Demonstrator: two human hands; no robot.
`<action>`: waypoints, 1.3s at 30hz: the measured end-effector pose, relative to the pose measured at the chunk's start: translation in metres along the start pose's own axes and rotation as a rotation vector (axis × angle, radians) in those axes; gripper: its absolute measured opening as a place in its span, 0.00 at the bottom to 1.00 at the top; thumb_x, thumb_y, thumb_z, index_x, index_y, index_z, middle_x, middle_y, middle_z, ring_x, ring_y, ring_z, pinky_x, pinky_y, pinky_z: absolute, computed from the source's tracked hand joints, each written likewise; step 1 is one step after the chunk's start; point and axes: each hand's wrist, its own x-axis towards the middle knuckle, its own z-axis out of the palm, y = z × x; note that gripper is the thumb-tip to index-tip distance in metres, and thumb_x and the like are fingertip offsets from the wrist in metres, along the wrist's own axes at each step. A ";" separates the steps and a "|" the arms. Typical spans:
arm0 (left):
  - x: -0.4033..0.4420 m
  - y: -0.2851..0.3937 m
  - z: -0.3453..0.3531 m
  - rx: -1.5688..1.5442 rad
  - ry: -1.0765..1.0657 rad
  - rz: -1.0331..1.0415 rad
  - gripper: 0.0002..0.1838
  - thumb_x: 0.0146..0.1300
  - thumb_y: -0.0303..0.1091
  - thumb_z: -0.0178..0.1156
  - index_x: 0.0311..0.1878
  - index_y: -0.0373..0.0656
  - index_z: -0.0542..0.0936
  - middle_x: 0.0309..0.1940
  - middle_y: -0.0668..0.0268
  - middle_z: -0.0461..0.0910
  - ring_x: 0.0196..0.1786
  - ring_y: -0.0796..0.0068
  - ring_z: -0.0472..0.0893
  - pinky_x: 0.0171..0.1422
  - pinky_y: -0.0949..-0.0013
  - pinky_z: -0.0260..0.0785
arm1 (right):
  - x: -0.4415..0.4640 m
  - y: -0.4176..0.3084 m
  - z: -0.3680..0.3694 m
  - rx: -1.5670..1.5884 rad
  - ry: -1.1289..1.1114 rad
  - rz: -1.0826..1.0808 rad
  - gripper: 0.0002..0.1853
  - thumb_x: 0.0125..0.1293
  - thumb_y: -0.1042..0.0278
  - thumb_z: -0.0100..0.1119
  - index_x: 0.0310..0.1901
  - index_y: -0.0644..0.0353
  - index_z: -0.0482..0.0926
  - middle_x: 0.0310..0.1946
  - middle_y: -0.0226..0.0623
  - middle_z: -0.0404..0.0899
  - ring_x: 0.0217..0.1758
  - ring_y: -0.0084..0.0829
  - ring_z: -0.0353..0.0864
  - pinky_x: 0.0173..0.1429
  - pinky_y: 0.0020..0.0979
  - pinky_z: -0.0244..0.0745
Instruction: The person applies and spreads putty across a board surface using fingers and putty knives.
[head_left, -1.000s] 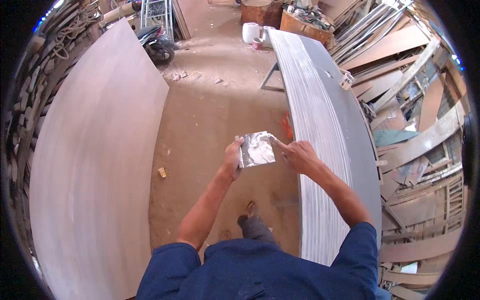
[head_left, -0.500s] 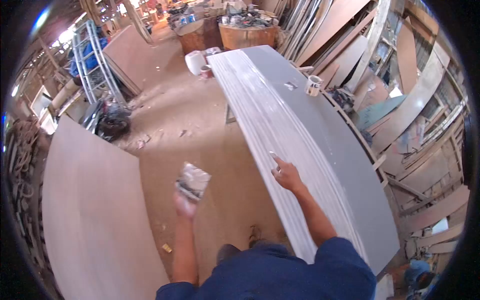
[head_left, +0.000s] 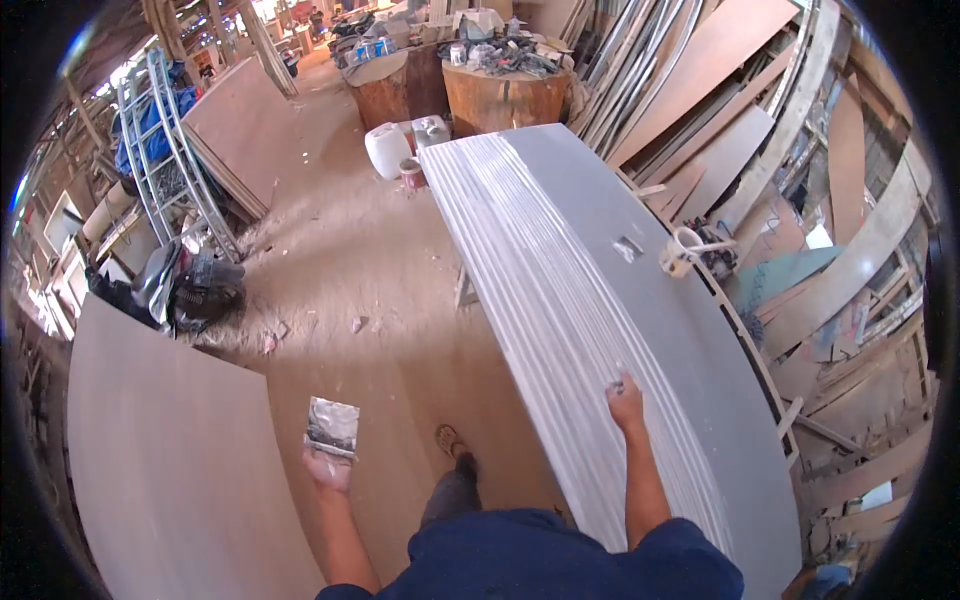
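Observation:
My left hand [head_left: 328, 468] is closed round the lower edge of a flat, square metal putty scraper [head_left: 333, 422] smeared with grey filler, held over the floor. Above the long panel my right hand [head_left: 625, 402] has its fingers curled together, with something small and pale at their tips that I cannot make out. The panel [head_left: 690, 410] is grey along its right side and streaked with white lengthwise bands on its left. On its grey part lies a small metal plate [head_left: 628, 249], and a white cup [head_left: 683, 252] with a handle sticking out is by the right edge.
At my left stands a large brown board [head_left: 170, 450]. A white jug [head_left: 387, 150] and a reddish can [head_left: 412, 174] are on the floor past the panel's far end. Further off are a cluttered wooden block [head_left: 505, 100] and a ladder [head_left: 165, 140]. Timber offcuts [head_left: 850, 290] lean at the right.
My left hand has moved down and left with the scraper. My right hand has shifted right and nearer to me over the panel, its fingers now curled in. A foot has come into view.

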 end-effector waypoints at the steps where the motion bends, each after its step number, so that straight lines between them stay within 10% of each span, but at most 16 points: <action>1: 0.027 0.005 0.009 -0.025 -0.031 -0.006 0.28 0.69 0.52 0.44 0.64 0.44 0.70 0.65 0.60 0.70 0.66 0.57 0.70 0.70 0.54 0.62 | 0.025 -0.008 0.023 -0.027 0.007 -0.029 0.29 0.57 0.70 0.59 0.62 0.61 0.70 0.38 0.48 0.82 0.40 0.40 0.84 0.48 0.37 0.77; 12: 0.301 0.057 0.126 -0.142 -0.095 -0.140 0.29 0.70 0.51 0.43 0.66 0.43 0.68 0.66 0.59 0.69 0.66 0.56 0.70 0.72 0.53 0.60 | 0.336 -0.187 0.170 -0.234 0.037 -0.449 0.30 0.52 0.66 0.64 0.59 0.62 0.72 0.50 0.53 0.76 0.54 0.49 0.75 0.60 0.44 0.69; 23: 0.553 0.029 0.238 -0.029 -0.275 -0.109 0.34 0.67 0.53 0.40 0.69 0.39 0.64 0.68 0.55 0.65 0.69 0.53 0.65 0.73 0.51 0.56 | 0.720 -0.300 0.319 -0.450 -0.056 -0.412 0.29 0.57 0.58 0.60 0.62 0.50 0.72 0.61 0.52 0.67 0.64 0.51 0.66 0.67 0.45 0.64; 28: 0.676 0.024 0.282 -0.069 0.078 -0.094 0.32 0.67 0.51 0.43 0.68 0.42 0.65 0.68 0.57 0.66 0.68 0.55 0.67 0.73 0.52 0.58 | 0.870 -0.308 0.421 -0.581 -0.152 -0.310 0.27 0.58 0.55 0.61 0.62 0.45 0.74 0.64 0.48 0.64 0.67 0.52 0.61 0.68 0.47 0.62; 39: 0.781 0.004 0.353 0.005 0.103 -0.059 0.32 0.64 0.48 0.54 0.68 0.43 0.65 0.68 0.58 0.66 0.68 0.57 0.67 0.72 0.54 0.58 | 0.965 -0.297 0.500 -0.767 -0.179 -0.334 0.27 0.59 0.45 0.60 0.60 0.40 0.75 0.66 0.46 0.62 0.70 0.53 0.55 0.71 0.52 0.54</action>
